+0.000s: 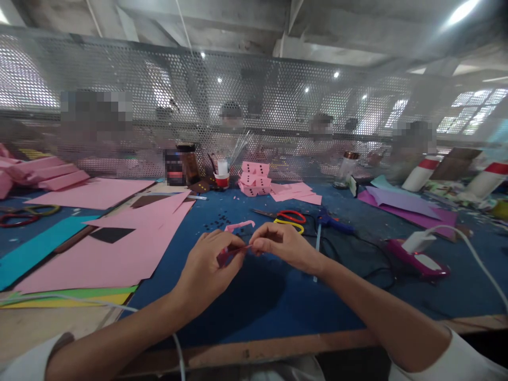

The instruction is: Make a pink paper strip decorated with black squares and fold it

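Between my two hands is a small folded piece of pink paper (225, 257), held above the blue table mat (254, 301). My left hand (212, 259) curls round it with thumb and fingers closed. At its right end, my right hand (280, 244) pinches the edge between thumb and forefinger. A narrow curled pink strip (240, 226) shows just beyond the fingers; whether it joins the held piece I cannot tell. Small black dots (222, 219) lie scattered behind my left hand. Scissors (289, 218) with red and yellow handles rest beyond my right hand.
A blue glue gun (335, 222) with its cord lies right of the scissors. Pink sheets (130, 248) cover the left side. A pink folded stack (254, 179), a red-and-white cup (221, 180) and jars stand at the back. A magenta power strip (420, 259) lies right.
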Demonstrator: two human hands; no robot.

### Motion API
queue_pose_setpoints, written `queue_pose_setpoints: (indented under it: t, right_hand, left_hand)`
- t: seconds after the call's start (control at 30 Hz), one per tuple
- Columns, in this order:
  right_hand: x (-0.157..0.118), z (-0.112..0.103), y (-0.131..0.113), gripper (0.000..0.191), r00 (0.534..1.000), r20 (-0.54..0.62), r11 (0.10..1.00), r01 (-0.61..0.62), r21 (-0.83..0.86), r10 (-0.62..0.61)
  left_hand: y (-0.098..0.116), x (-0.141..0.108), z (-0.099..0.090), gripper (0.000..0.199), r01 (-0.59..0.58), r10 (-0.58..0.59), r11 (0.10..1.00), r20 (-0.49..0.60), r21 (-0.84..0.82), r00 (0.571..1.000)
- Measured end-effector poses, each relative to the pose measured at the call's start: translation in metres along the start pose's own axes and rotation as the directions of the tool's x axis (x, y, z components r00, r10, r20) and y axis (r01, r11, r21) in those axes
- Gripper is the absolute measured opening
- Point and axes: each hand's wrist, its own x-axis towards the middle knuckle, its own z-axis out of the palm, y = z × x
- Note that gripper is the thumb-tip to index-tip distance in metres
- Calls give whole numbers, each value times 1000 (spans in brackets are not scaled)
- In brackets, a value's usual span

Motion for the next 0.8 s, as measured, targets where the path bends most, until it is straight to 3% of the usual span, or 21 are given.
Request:
queue_pose_setpoints:
  t: [0.17, 0.43, 0.8]
  right_hand:
    - [-1, 6, 3, 23, 997, -67, 996, 18, -86, -24]
    - [-1, 9, 6, 18, 996, -81, 987, 31, -159, -44]
    - [-2, 9, 8, 23, 1000, -13, 997, -26, -75, 26]
  left_hand:
    - [-3, 1, 3, 11, -38, 38, 999, 8, -3, 999]
    - [-6, 1, 4, 10, -90, 90, 996, 1, 11, 996]
    - [-6, 0, 7, 9, -122, 122, 992, 0, -20, 992]
